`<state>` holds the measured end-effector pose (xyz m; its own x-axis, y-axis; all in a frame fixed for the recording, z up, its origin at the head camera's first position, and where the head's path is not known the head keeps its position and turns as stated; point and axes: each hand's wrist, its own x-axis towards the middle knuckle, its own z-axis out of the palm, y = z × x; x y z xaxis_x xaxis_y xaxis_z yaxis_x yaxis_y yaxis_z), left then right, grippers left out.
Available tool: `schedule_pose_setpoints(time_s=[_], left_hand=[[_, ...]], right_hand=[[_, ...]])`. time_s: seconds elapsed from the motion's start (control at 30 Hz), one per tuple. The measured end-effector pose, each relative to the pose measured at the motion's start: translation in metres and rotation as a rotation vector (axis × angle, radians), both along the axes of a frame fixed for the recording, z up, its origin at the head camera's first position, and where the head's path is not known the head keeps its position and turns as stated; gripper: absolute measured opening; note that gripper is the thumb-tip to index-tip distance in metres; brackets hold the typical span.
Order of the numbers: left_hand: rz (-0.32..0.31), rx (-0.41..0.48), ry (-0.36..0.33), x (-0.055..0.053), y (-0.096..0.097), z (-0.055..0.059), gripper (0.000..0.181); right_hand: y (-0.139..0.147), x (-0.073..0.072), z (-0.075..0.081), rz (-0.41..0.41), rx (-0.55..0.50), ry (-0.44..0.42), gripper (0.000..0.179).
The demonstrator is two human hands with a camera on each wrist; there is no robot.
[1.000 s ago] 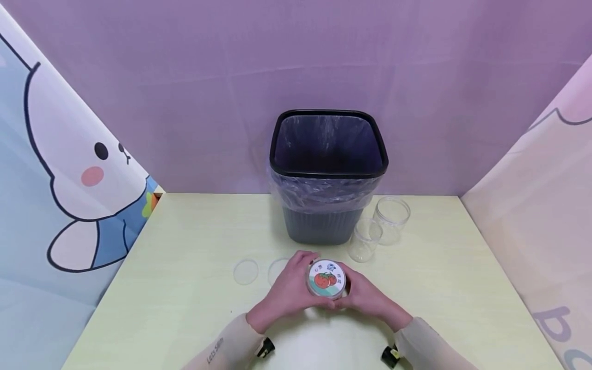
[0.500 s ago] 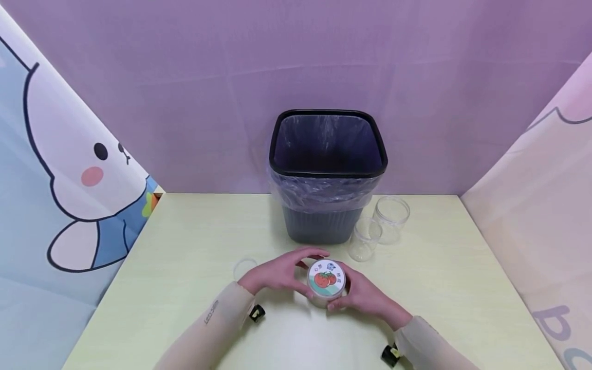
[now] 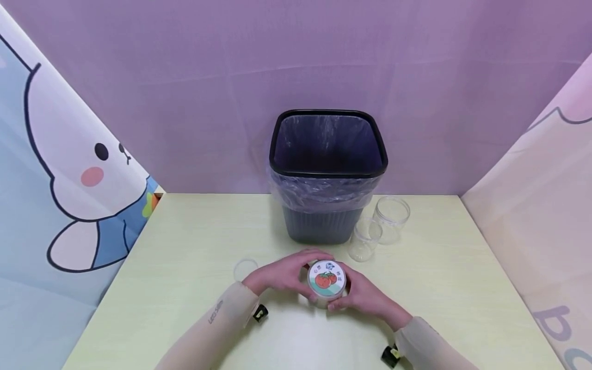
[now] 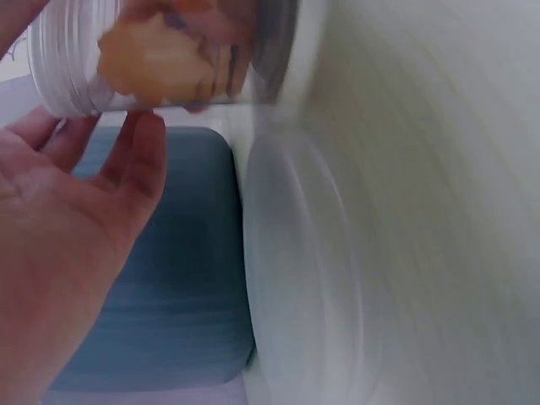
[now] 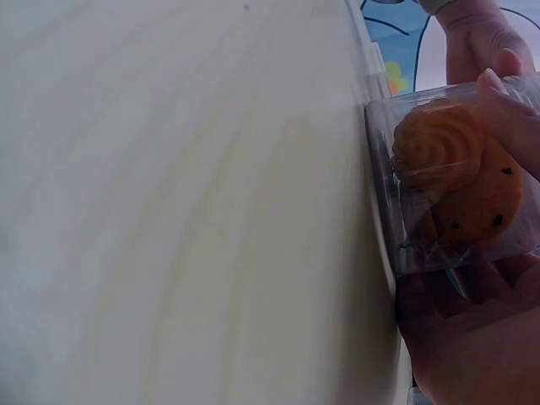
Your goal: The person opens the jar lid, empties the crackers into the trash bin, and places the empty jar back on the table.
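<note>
A clear jar (image 3: 319, 303) stands on the table, its round lid (image 3: 327, 279) bearing a tomato picture. Cookies (image 5: 437, 145) show through its wall in the right wrist view, one swirled and one with dark specks. My right hand (image 3: 367, 298) grips the jar's right side, thumb in front and fingers behind. From the left, my left hand (image 3: 284, 275) curls round the lid's edge. In the left wrist view, its fingertips (image 4: 150, 135) touch the rim of the jar. A clear disc-shaped lid (image 3: 244, 268) lies partly hidden behind the left wrist.
Behind the jar stands a grey trash bin (image 3: 324, 226) with a black rim and a plastic liner. Two open clear jars, a narrower one (image 3: 363, 246) and a wider one (image 3: 391, 226), stand right of the bin. Cloth (image 3: 208, 103) hangs along the table's back and sides.
My left hand has swung from the jar's front left to its back left, loosening from the lid and then closing round it again. The right hand and jar stay put.
</note>
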<state>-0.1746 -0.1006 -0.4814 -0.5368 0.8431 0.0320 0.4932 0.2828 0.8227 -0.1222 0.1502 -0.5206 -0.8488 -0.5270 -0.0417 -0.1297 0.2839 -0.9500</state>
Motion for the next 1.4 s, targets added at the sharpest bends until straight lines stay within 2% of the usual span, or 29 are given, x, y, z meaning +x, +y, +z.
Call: schedule_pose_setpoints(time_s=[0.17, 0.47, 0.73, 0.9, 1.0, 1.13, 1.27, 1.4], left_hand=[[0.086, 0.006, 0.034, 0.01, 0.003, 0.0, 0.094], [0.249, 0.083, 0.053, 0.033, 0.01, -0.001, 0.095], [0.474, 0.062, 0.118, 0.058, 0.023, 0.001, 0.098], [0.549, 0.044, 0.149, 0.067, 0.028, 0.001, 0.101], [0.547, 0.023, 0.141, 0.067, 0.029, 0.004, 0.105], [0.484, -0.001, 0.102, 0.061, 0.023, 0.008, 0.112], [0.358, 0.016, 0.046, 0.046, 0.012, 0.011, 0.111], [0.175, 0.041, -0.005, 0.026, 0.0, 0.013, 0.104]], right_hand=[[0.0, 0.002, 0.001, 0.004, -0.007, -0.01, 0.088], [0.0, 0.002, 0.002, 0.01, -0.016, -0.025, 0.091], [0.0, 0.002, 0.002, 0.025, -0.059, -0.024, 0.089], [0.001, 0.003, 0.001, 0.022, -0.037, -0.005, 0.087], [0.001, 0.002, 0.002, 0.02, -0.029, 0.006, 0.088], [0.001, 0.002, 0.002, 0.023, -0.032, 0.009, 0.09], [0.001, 0.002, 0.002, 0.031, -0.048, 0.01, 0.091], [0.001, 0.002, 0.003, 0.027, -0.042, 0.011, 0.091]])
